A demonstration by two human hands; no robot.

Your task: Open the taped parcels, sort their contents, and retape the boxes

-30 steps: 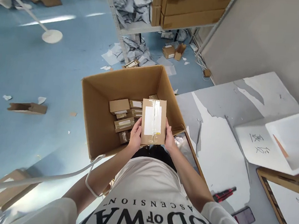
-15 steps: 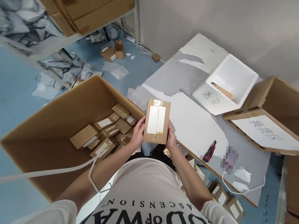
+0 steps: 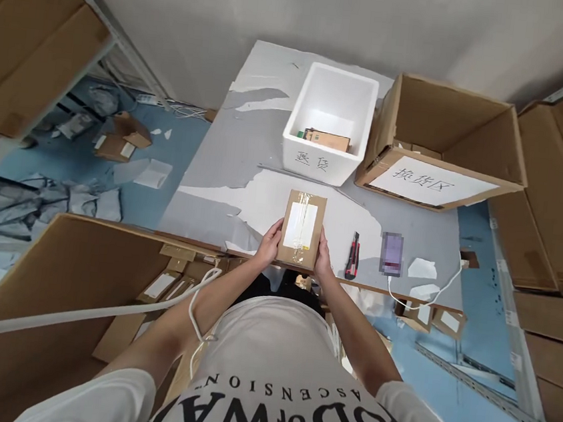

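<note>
Between my two hands is a small cardboard box [image 3: 301, 230], taped down its middle over a white label. My left hand [image 3: 270, 242] grips its left side and my right hand [image 3: 324, 252] its right side, with the fingers partly hidden behind it. The box is at the front edge of the table [image 3: 203, 189]. Just right of my right hand lies a red and black utility knife [image 3: 353, 257] on the tabletop. A blurred-out phone [image 3: 391, 255] with a white cable sits farther right.
A white foam box [image 3: 324, 165] and a large open carton [image 3: 435, 180] with a paper sign stand at the table's back. On my left is a big carton [image 3: 53, 281] with several small boxes inside. A white cord [image 3: 100, 313] crosses over it. Shelves with cartons flank both sides.
My view has turned right, from the big carton toward the table. Both hands still hold the cardboard box, which is now in front of the table's edge.
</note>
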